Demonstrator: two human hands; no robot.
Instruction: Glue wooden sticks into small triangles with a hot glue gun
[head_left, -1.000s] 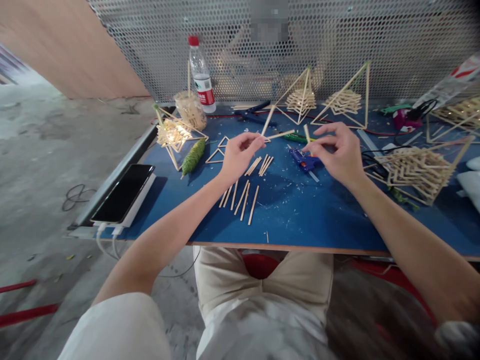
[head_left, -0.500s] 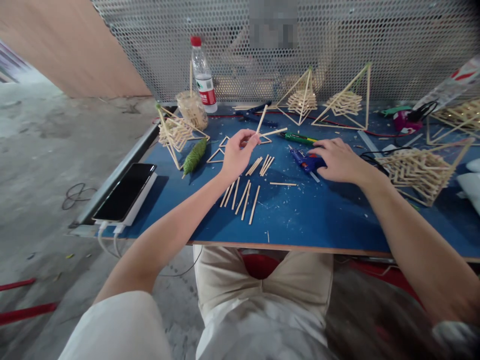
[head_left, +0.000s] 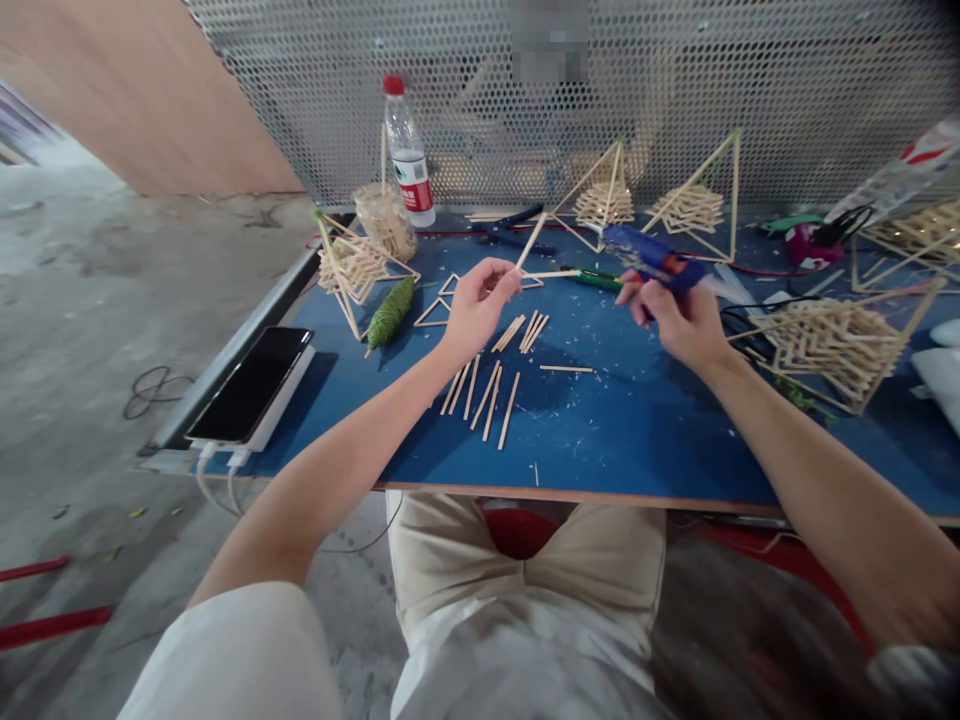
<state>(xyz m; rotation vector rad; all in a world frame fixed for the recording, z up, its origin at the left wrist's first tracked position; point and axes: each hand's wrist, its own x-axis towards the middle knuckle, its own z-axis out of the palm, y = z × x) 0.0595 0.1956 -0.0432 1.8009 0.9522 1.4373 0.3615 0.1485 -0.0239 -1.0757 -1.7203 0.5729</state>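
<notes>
Presently, taking clock directions from the centre of the view, a black-screened phone point(head_left: 251, 385) is lying at nine o'clock on the blue surface point(head_left: 637, 440), resting on a white slab. Toward ten o'clock, a pyramid-shaped frame of pale wooden sticks point(head_left: 349, 270) is standing near the edge, and a spindle-shaped green bundle point(head_left: 390, 315) is lying just beside it. Toward eleven, a clear plastic bottle with a red cap point(head_left: 411, 180) is standing just beside a clear jar of pale pieces point(head_left: 384, 222).

Near the centre, the left hand point(head_left: 480, 305) is closing its thumb and fingers on two slim pale wooden sticks point(head_left: 532, 240), one pointing toward one o'clock, the other toward three; whether they are joined, one cannot tell. Loose pale wooden sticks point(head_left: 509, 410) are lying around six o'clock, and a single stick point(head_left: 566, 369) is lying crosswise toward three.

At two o'clock, the right hand point(head_left: 686, 320) is gripping a blue glue gun with an orange part point(head_left: 649, 255), holding it above the surface, its nozzle pointing toward ten and staying apart from the held sticks. Below the gun, a green-handled tool point(head_left: 598, 279) is lying partly hidden. Farther out, at three o'clock, a larger layered frame of pale sticks point(head_left: 840, 345) is resting on the surface.
</notes>
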